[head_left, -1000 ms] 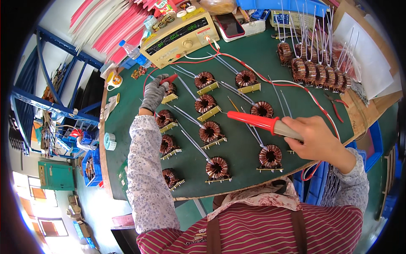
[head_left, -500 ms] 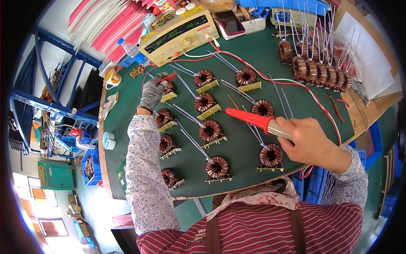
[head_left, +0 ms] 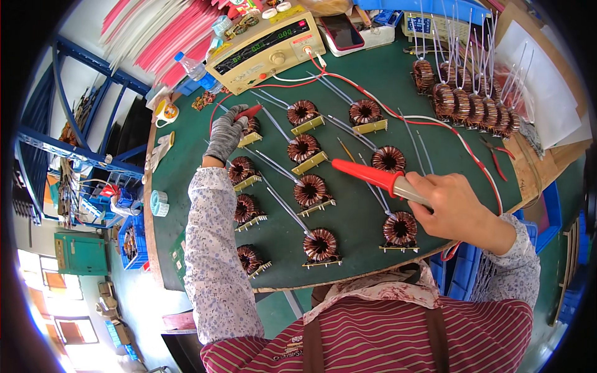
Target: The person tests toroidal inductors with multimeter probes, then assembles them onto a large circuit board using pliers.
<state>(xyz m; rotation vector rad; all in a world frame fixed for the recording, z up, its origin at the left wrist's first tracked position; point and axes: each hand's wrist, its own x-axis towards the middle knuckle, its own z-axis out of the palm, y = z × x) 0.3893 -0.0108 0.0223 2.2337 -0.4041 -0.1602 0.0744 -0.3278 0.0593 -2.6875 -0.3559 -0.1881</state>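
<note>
My right hand [head_left: 451, 202] is wrapped round a test probe [head_left: 367, 173] with a red cone front and a grey handle. The probe's tip points left, at the right end of a yellow terminal board under a copper-wound toroidal coil [head_left: 303, 149]; whether it touches a pin I cannot tell. In a grey glove, my left hand [head_left: 227, 135] pinches a red clip [head_left: 249, 112] above another toroidal coil [head_left: 251, 126], which it partly hides. More such coils, with long grey sleeved leads, stand in rows on the green mat [head_left: 360, 261].
A beige electrical tester [head_left: 264, 53] with a lit display stands at the back. Its red and white cables [head_left: 463, 142] cross the mat to the right. Upright coils [head_left: 469, 109] crowd the far right, near red-handled pliers [head_left: 495, 160]. A mug [head_left: 166, 114] sits at the left edge.
The tester's display reading has changed, and a red light now glows at its upper right. Both hands keep nearly the same places; the whole view has shifted slightly.
</note>
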